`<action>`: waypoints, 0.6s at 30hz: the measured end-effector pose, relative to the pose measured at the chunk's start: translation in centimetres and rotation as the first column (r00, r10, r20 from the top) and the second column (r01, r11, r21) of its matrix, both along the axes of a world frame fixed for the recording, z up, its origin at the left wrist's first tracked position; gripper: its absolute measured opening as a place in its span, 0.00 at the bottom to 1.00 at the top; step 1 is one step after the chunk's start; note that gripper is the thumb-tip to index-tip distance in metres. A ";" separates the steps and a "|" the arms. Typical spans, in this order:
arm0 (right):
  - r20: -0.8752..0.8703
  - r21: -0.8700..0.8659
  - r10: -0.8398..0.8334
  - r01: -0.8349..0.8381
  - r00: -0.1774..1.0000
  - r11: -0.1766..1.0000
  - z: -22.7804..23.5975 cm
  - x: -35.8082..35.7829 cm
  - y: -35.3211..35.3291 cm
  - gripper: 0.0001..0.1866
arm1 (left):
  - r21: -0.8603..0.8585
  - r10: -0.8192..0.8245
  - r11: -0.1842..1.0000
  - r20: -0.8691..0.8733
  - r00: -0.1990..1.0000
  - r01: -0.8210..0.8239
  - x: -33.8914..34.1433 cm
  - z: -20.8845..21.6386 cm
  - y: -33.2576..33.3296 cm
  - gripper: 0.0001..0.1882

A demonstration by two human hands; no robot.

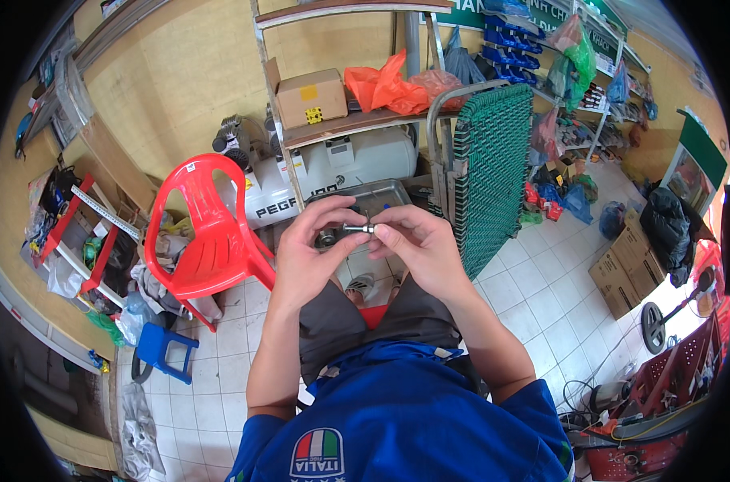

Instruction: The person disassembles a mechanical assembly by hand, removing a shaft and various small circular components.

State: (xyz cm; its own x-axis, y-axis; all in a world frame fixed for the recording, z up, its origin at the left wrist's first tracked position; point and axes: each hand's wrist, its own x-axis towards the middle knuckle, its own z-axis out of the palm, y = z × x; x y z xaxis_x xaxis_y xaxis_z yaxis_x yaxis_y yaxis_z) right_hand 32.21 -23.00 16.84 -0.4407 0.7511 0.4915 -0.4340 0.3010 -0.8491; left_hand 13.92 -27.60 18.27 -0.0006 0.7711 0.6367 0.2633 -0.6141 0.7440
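A small shiny metal fitting [358, 229], slim with a wider collar at one end, is held level between both hands above my lap. The thumb and fingertips of my left hand [310, 245] pinch its left end. Around the collar end close the thumb and fingers of my right hand [423, 243]. The fitting is too small to tell its exact kind. A dark round metal part [326, 238] shows by my left fingers; whether they touch it I cannot tell. Behind the fingertips lies a grey tray [385, 191], mostly hidden by my hands.
A red plastic chair [200, 249] stands at left, near a blue stool [166, 352]. Ahead, a white compressor tank [365, 161] sits under a shelf with a cardboard box [310, 98]. A folded green woven cot [493, 173] stands upright at right. Cartons [632, 269] lie farther right.
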 end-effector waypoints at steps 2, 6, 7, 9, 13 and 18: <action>-0.006 0.002 -0.003 0.003 1.000 1.000 0.0 0.0 0.0 0.11 | 0.032 -0.012 0.999 0.012 1.000 0.012 0.3 0.2 -0.1 0.26; 0.004 -0.004 -0.005 0.005 1.000 1.000 0.2 0.1 -0.2 0.11 | -0.049 0.008 0.999 0.058 0.998 -0.005 0.2 0.3 -0.1 0.25; 0.008 -0.006 -0.002 0.002 1.000 1.000 0.2 0.1 -0.2 0.11 | -0.094 0.027 0.995 0.069 0.997 -0.020 0.1 0.2 -0.1 0.24; 0.005 -0.005 -0.003 0.003 1.000 1.000 0.2 0.0 -0.2 0.11 | -0.098 0.047 0.994 0.011 0.999 -0.046 0.0 0.1 -0.1 0.23; 0.026 -0.002 -0.004 0.004 1.000 1.000 0.4 0.1 -0.2 0.11 | -0.062 0.040 0.997 0.013 0.999 -0.039 0.3 -0.1 -0.2 0.21; 0.032 0.004 -0.021 0.021 0.999 1.000 -0.1 0.1 -0.1 0.11 | 0.017 -0.029 0.999 0.001 1.000 0.029 0.4 0.2 -0.4 0.23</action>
